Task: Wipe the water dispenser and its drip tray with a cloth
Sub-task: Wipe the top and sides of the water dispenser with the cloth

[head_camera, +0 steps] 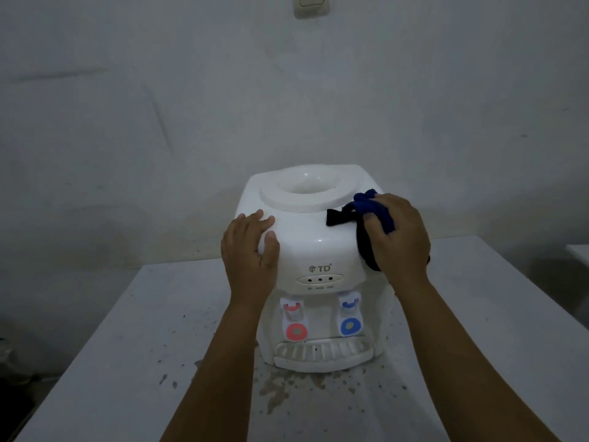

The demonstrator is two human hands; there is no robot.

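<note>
Speckled white tabletop (127, 362) is seen nearest, stained just before the drip tray (323, 354), which is not yet wiped. Above it, the water dispenser (314, 247) is steadied by the left hand (250, 250), fingers spread flat on its upper left corner. At the upper right corner the cloth (374, 215) is bunched and gripped by the right hand (400, 237): body-wiping is judged under way. Next, a downward sweep toward the tray seems called for. Open tabletop is left either side; the wall (287, 90) stands close behind.
</note>
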